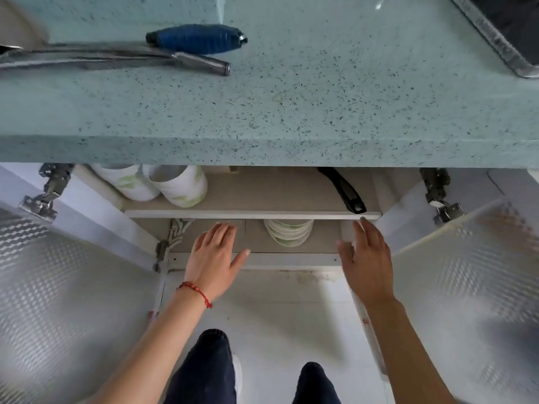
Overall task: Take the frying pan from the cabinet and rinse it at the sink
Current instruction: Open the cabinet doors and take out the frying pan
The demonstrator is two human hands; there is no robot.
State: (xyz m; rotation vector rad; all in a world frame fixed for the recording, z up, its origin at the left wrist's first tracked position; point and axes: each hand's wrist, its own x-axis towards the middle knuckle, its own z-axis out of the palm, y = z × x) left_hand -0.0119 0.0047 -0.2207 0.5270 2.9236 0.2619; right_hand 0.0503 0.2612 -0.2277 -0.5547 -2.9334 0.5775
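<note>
Pan handle (pixel 344 189) on upper shelf runs near-right to far-left, just beyond right hand (pixel 368 259), fingers straight & empty; left hand (pixel 214 258) same, farther off.

A speckled blue-green worktop (pixel 291 106) fills the top of the view. On it lie a tool with a ribbed blue handle (pixel 198 38) and, just beside it, long shiny metal tongs (pixel 122 58). Under the worktop, two white cups with green marks (pixel 163 182) lie tipped on their sides on the upper shelf (pixel 250 213). Below that shelf sits a stack of white bowls (pixel 288 232). A red string bracelet (pixel 196 290) goes round one wrist. Dark trouser legs (pixel 204 371) show at the bottom, over a pale floor (pixel 277 310).
</note>
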